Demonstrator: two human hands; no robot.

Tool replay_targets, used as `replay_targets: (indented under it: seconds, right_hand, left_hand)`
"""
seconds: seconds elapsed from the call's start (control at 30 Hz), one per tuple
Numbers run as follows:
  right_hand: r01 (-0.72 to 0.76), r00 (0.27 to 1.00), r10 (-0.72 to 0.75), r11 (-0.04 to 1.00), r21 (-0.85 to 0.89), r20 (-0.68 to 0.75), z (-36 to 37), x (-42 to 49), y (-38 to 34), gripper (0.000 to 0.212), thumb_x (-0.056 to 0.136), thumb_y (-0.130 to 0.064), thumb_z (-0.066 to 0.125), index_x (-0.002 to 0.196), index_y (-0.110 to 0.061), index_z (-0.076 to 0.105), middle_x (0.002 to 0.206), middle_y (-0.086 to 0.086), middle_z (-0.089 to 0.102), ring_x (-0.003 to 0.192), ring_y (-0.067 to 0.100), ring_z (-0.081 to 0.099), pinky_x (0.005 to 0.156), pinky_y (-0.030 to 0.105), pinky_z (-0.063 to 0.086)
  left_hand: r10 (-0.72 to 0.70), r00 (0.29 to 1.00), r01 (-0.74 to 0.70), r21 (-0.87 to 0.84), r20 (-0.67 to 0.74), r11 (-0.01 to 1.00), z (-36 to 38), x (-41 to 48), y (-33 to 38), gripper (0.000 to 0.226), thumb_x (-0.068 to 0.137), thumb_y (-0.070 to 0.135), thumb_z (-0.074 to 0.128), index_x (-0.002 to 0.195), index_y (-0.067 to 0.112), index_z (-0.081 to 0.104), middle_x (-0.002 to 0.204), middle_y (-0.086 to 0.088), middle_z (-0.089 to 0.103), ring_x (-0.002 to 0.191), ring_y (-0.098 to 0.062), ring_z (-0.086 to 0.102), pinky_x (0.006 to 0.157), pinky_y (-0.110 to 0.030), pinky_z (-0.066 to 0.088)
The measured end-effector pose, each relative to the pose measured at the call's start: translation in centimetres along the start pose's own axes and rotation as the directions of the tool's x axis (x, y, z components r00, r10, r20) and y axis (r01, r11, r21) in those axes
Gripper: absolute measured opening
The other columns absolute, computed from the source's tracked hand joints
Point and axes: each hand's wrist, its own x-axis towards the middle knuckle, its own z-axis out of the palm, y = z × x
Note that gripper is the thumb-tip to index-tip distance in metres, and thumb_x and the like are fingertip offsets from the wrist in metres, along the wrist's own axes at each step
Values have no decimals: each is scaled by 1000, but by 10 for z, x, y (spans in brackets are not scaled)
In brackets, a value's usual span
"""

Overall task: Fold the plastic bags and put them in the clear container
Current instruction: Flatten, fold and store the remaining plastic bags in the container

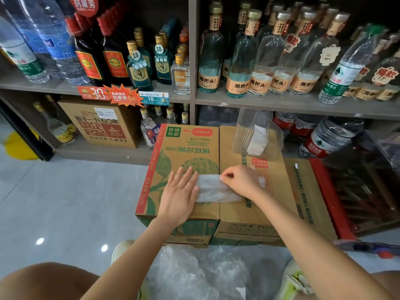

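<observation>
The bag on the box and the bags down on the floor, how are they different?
The folded bag lies flat as a narrow strip on the cardboard box; the floor bags are a loose, crumpled heap. The left hand presses the folded bag and the right hand pinches its edge; no hand touches the floor bags. Both are thin, see-through plastic.

Two cardboard boxes are set side by side, the left box (184, 152) touching the right box (279, 191). A plastic bag (216, 189) is laid across their seam. Its left end is pressed flat by the left hand (180, 191) and its far edge is pinched by the right hand (240, 180). The clear container (242, 124) is stood at the far end of the right box, with what may be folded bags (257, 139) in it. A heap of bags (194, 271) lies on the floor before the boxes. Shelves (281, 102) of bottles are ranged behind.
</observation>
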Motion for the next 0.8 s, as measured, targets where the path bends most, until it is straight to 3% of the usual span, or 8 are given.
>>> replay_targets:
  seconds: [0.1,0.23,0.37,0.43,0.53,0.6,0.7,0.8]
  right_hand:
    - [12,1000,-12,1000,-2,4,1,-1,0,25,95,-35,51,87,-27,74,89,-10,72,88,12,60,105,38,22]
    - [16,999,-17,999,-28,-35,-6,-5,0,18,93,-34,54,102,-32,70,101,-14,69,100,13,58,103,37,25]
    - [191,928,-261,946,-263,-266,11,-26,-16,33,89,-24,63,122,-22,64,125,-4,64,118,19,57,110,43,28]
    - [274,920,-347,901,-338,-180,34,-36,-26,39,90,-24,61,128,-17,59,135,1,56,127,21,51,114,49,20]
    - [261,959,-283,880,-397,2,56,-41,-27,48,101,-33,26,142,-14,42,150,3,37,141,21,31,118,48,-4]
    - [217,975,-218,890,-400,44,55,-41,-21,62,98,-41,5,146,-17,35,154,-1,31,144,20,24,115,49,-7]
    - [202,979,-198,877,-436,54,45,-44,1,69,92,-50,-18,150,-24,10,157,-7,7,147,19,4,114,51,-14]
    - [67,997,-71,861,-505,11,28,-50,42,64,89,-50,-24,147,-31,-6,155,-9,-6,145,20,-10,113,52,-18]
  left_hand:
    - [-29,996,25,49,81,999,6,0,1,86,87,56,-21,153,20,20,160,-1,16,149,-25,3,116,-32,-14]
    - [-47,989,30,116,143,993,8,0,4,82,85,53,-21,154,22,11,162,-1,6,149,-26,-4,115,-35,-17]
    - [-49,987,28,139,155,990,9,0,5,91,79,59,-32,154,21,4,162,-1,0,149,-25,-9,114,-35,-19]
    - [-47,987,27,129,153,991,11,0,5,96,74,62,-37,153,21,-1,161,-1,-1,148,-23,-12,114,-34,-20]
    - [-51,988,30,139,148,990,12,0,3,89,72,64,-37,146,22,-12,160,1,-7,142,-18,-21,115,-34,-20]
    - [-51,987,28,154,151,988,13,1,2,86,72,64,-36,144,23,-16,156,4,-13,140,-18,-24,114,-35,-20]
    - [-49,988,27,155,146,988,15,1,3,84,73,65,-35,145,23,-16,152,6,-18,140,-17,-24,114,-35,-21]
    - [-51,989,31,142,139,989,15,2,2,83,75,65,-34,145,25,-15,153,5,-16,141,-17,-23,115,-36,-20]
